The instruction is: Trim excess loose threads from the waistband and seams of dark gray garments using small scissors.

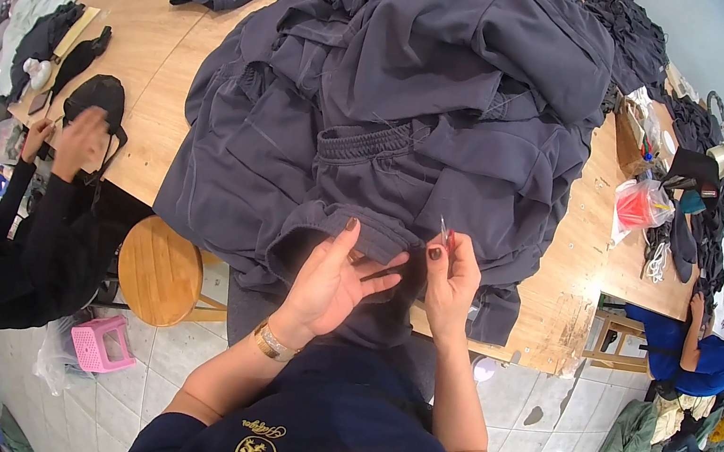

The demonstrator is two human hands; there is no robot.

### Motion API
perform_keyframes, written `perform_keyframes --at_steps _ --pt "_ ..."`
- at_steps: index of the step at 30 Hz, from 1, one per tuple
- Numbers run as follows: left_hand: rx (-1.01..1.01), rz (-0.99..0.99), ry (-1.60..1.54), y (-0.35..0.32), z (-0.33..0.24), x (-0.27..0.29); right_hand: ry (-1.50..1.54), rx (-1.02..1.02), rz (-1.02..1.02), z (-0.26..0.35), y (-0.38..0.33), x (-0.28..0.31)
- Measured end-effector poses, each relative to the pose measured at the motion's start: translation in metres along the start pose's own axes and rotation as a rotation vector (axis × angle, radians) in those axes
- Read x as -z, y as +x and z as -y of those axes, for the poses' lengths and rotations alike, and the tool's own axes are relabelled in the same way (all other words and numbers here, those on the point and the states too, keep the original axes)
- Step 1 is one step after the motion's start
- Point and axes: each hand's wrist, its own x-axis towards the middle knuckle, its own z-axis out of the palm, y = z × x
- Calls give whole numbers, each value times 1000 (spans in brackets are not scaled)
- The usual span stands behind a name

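A large heap of dark grey garments (pixel 497 48) lies in front of me. At its near edge is a pair of trousers with a gathered elastic waistband (pixel 309 229). My left hand (pixel 328 283) is over that waistband, palm turned up, fingers spread, and I see nothing held in it. My right hand (pixel 451 279) is closed on small red-handled thread snips (pixel 449 241), their thin metal tip pointing up from the fingers. The snips are just right of the waistband, over the grey cloth. Most of their handle is hidden in my fingers.
A round wooden stool (pixel 160 272) and a pink plastic stool (pixel 103 344) stand left of me. Left, a person in black handles a black cap (pixel 96 100). A person in blue (pixel 693 363) sits at right. Plastic bags and white cord (pixel 656 261) lie on the wooden table (pixel 160 29).
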Motion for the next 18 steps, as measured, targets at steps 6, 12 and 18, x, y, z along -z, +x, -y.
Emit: perform_keyframes --at_steps 6,12,18 --pt "-34 16 61 1 7 6 -71 129 142 17 6 -23" --pt "-19 43 147 -2 1 9 119 -71 -74 11 17 -9" --pt "62 -51 64 0 -4 0 -221 98 46 11 0 1"
